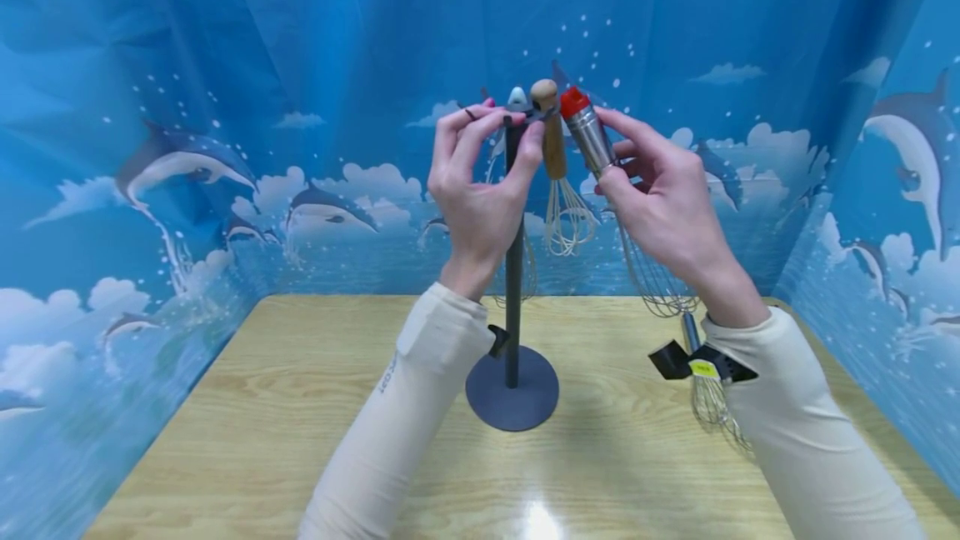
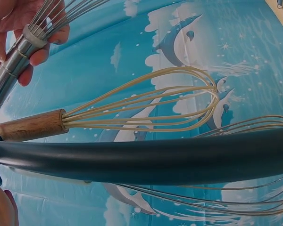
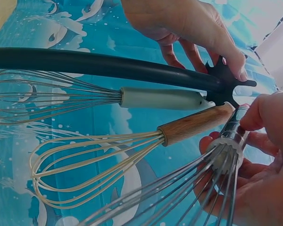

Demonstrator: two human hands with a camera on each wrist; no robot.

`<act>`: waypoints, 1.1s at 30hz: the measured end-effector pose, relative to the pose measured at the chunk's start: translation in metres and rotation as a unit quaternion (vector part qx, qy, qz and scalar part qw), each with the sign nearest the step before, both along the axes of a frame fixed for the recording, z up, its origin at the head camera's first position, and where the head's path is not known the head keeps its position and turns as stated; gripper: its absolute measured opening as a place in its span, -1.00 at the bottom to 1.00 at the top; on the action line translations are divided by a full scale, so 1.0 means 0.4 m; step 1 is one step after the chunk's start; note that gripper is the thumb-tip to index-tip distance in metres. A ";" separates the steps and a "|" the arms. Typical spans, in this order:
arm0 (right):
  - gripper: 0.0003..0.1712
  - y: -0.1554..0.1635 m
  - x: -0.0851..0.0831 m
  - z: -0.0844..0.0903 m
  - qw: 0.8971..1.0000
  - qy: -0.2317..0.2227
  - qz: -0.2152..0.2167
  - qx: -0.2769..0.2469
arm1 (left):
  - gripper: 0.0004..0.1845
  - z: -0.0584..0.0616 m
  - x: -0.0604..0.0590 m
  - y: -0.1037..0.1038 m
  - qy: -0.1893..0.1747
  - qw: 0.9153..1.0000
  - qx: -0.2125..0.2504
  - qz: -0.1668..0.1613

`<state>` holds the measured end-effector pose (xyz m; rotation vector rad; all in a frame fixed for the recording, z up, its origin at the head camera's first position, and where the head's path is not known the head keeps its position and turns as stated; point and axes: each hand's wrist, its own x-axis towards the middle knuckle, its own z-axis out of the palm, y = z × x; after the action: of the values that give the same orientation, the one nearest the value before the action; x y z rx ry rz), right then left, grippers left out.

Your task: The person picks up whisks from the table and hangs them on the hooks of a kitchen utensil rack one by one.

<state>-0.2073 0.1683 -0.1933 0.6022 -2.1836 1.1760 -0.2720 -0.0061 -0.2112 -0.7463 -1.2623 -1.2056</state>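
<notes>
Stand: a dark grey utensil stand [image 1: 513, 273] is seen upright on the wooden table [image 1: 262, 407], its round base resting on the tabletop and its star-shaped hook head at the top of the pole
Left hand: the left hand [image 1: 480, 182] is raised to the top of the stand, fingers and thumb pinched on the hook head
Right hand: the right hand [image 1: 663, 207] is held just right of the stand's top, fingers and thumb clamped round the metal handle of the red-capped whisk [image 1: 592, 140]
Red-capped whisk: it is held tilted, red cap close beside the stand's head, wires trailing down and to the right; whether cap and hook touch cannot be told
Wooden-handled whisk: the wooden-handled whisk [image 1: 558, 182] is hung from the stand's head, pale wires pointing down, between the pole and the red-capped whisk
Pale-handled whisk: a pale-handled whisk [image 3: 155, 98] is hung from the same head, alongside the pole
Spare whisk: another metal whisk [image 1: 708, 394] with a yellow tag is lain on the table well right of the stand's base, partly hidden by the right sleeve
Backdrop: a blue dolphin-print curtain [image 1: 187, 148] is hung behind and beside the stand
</notes>
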 end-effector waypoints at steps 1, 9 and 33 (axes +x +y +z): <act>-0.40 0.000 -0.001 0.000 1.000 0.000 0.000 0.000 | -0.75 0.001 0.000 0.000 0.000 1.000 0.000 -0.001; -0.39 0.000 -0.005 0.004 1.000 -0.012 0.000 -0.004 | -0.75 0.003 -0.001 -0.001 -0.003 1.000 0.000 -0.009; -0.37 -0.036 -0.019 -0.031 0.998 -0.043 0.035 -0.004 | -0.76 -0.002 0.003 -0.003 -0.010 1.000 -0.004 -0.001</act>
<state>-0.2147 0.1538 -0.2056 0.6404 -2.2438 1.2688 -0.2707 -0.0071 -0.2120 -0.7414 -1.2840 -1.2133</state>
